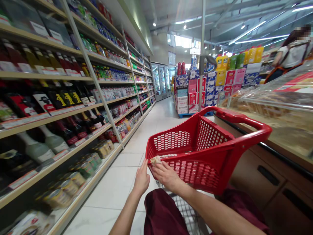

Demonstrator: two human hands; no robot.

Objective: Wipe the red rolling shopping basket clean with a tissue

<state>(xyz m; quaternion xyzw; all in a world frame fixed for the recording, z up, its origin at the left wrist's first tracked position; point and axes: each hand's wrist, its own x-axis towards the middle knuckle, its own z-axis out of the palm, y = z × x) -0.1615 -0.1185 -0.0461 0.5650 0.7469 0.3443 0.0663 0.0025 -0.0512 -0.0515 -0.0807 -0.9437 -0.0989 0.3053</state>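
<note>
A red plastic shopping cart with perforated basket walls stands in front of me, its handle toward the right. My right hand presses a crumpled, off-white cloth against the rim near the basket's left corner. The cloth sits under its fingertips, partly covered. At that same corner, my left hand holds the cart's edge, its fingers pointing up along the outside. Some of its fingertips are hidden behind the rim. Inside the basket I see only bare red plastic.
Shelves of bottles and cans run along the left. On the right stands a counter with clear-covered food, and a person is beyond it. Stacked drink cartons and glass-door fridges are farther down the tiled aisle.
</note>
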